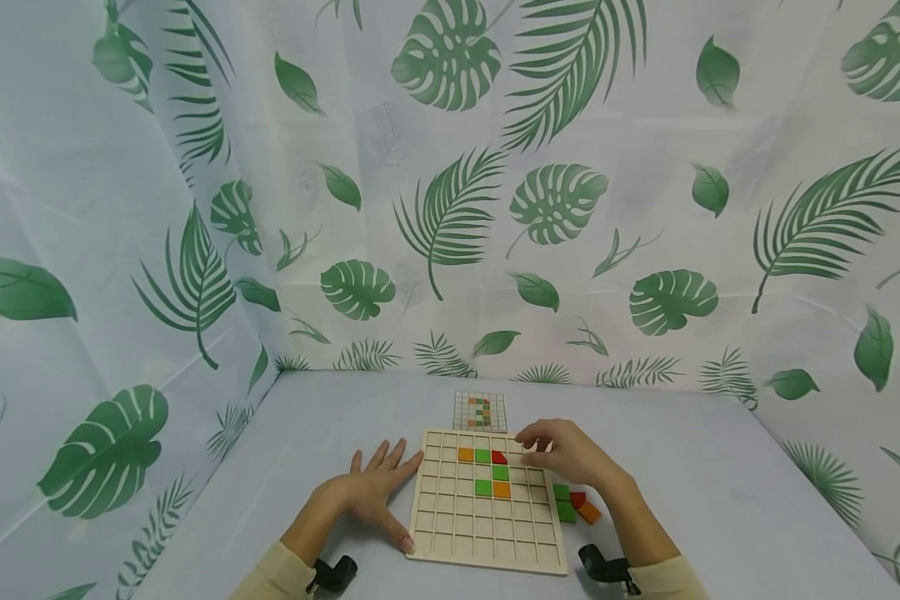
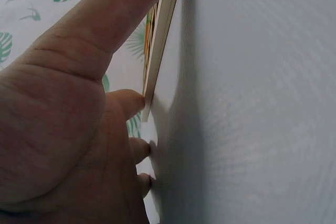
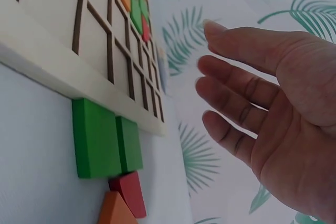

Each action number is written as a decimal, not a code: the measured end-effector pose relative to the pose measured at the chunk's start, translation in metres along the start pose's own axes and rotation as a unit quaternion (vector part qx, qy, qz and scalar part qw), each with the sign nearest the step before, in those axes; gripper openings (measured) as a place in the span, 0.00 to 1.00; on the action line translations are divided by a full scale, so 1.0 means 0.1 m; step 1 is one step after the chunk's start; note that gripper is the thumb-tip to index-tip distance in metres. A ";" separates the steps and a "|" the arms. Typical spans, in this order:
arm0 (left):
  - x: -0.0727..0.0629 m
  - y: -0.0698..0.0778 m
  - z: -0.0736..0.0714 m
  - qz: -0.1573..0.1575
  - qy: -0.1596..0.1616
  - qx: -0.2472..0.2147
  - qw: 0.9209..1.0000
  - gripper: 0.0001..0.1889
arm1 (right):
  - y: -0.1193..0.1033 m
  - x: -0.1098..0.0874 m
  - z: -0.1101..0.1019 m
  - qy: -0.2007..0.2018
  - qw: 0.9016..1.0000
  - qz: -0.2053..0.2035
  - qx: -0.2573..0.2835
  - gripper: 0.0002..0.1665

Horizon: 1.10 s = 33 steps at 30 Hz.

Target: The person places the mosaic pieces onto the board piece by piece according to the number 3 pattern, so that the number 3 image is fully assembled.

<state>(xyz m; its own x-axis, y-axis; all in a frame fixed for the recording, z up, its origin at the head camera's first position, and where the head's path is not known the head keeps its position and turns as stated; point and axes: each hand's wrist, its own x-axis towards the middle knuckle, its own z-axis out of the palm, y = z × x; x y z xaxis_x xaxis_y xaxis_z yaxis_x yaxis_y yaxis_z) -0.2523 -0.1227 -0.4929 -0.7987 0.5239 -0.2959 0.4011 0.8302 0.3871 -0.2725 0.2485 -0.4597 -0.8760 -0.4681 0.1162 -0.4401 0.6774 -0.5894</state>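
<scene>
A wooden grid board (image 1: 487, 533) lies flat on the table. Its upper cells hold an orange square (image 1: 466, 454), a green square (image 1: 483, 456), a red piece with a rounded corner (image 1: 499, 457) and several more green and orange squares below. My left hand (image 1: 371, 492) is spread at the board's left side, thumb at the lower corner and index finger at the upper edge. Over the board's upper right hovers my right hand (image 1: 566, 454); its fingers are loosely bent with nothing between them, as the right wrist view shows.
Beside the board's right edge lie two green blocks (image 3: 97, 140), a red piece (image 3: 129, 193) and an orange block (image 3: 115, 211). Behind the board is a small card (image 1: 480, 411) printed with a coloured grid pattern. Leaf-print cloth (image 1: 450, 333) hangs around the table.
</scene>
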 end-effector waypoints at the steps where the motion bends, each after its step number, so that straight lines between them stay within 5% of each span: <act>1: 0.00 0.00 0.00 0.000 0.000 0.000 1.000 0.72 | 0.01 -0.01 -0.02 -0.001 1.000 0.003 0.000 0.16; 23: 0.00 0.00 0.01 -0.003 0.001 0.005 1.000 0.72 | 0.17 -0.12 -0.14 -0.048 0.998 0.036 0.028 0.12; 33: 0.00 0.00 0.01 -0.003 0.003 0.003 1.000 0.72 | 0.18 -0.14 -0.15 -0.062 0.993 0.089 0.049 0.16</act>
<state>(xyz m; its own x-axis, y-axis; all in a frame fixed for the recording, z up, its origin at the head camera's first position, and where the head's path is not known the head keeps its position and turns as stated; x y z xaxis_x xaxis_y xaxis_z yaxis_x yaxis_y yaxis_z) -0.2517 -0.1220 -0.4936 -0.8036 0.5175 -0.2939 0.3990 0.8349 0.3792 -0.2715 0.2760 -0.4598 -0.9047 -0.4162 -0.0916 -0.2541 0.6994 -0.6680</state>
